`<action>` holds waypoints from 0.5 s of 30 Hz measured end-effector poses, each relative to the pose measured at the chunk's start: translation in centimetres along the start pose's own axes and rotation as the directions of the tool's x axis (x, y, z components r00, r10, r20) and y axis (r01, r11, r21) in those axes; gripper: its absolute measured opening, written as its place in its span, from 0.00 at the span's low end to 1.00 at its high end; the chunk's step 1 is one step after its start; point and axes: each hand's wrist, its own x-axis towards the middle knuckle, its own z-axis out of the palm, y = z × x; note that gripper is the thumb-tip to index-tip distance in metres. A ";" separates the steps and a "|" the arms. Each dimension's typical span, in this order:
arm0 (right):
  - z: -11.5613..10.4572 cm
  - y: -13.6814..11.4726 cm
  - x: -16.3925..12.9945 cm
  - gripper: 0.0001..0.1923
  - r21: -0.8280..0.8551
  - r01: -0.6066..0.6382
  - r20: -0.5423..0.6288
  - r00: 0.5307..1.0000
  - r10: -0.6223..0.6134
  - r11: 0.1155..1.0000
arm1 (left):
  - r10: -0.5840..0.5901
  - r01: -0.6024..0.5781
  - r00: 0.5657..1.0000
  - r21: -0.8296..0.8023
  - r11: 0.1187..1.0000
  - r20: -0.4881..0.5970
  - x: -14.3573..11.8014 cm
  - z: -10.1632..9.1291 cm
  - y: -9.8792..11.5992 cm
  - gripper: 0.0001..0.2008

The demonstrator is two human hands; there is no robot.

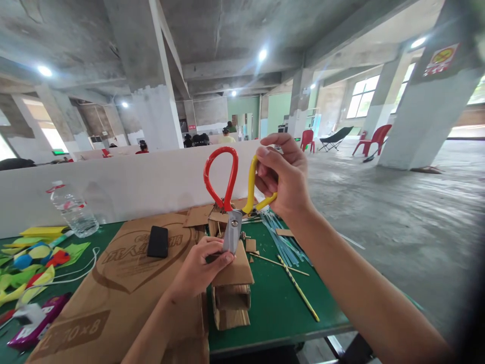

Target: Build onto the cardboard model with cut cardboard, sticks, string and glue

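A pair of scissors [232, 230] is held up over the table, blades pointing down, with one red loop and one yellow loop. My left hand [202, 265] pinches the grey blades near their tip between thumb and fingers. The fingers of my right hand [286, 174] are curled round the yellow loop, which is spread away from the red one. Below the scissors stands a folded cardboard piece [232, 296] with an open hollow end facing me. My left wrist is above a large flat cardboard sheet [147, 303].
A black phone [157, 241] lies on the cardboard sheet. At left are a water bottle [76, 210], colourful scraps [36, 258] and a purple box [40, 321]. Right of centre lie translucent glue sticks [282, 237] and a thin stick [299, 288]. A white partition [125, 184] borders the green table [273, 313].
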 end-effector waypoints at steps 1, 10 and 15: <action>0.0 0.0 0.0 0.10 -0.001 0.007 0.003 1.000 -0.007 1.000 | -0.005 0.005 1.000 0.004 1.000 -0.004 0.0 0.0 0.1 0.14; -0.3 0.2 0.0 0.08 -0.002 0.051 0.041 0.998 -0.051 0.999 | -0.023 0.023 0.999 0.031 0.999 -0.027 0.1 0.1 0.1 0.12; -0.7 0.0 -0.1 0.06 0.002 -0.042 0.114 0.993 0.041 0.999 | -0.004 0.004 1.000 0.039 0.999 -0.004 0.1 0.2 -0.3 0.12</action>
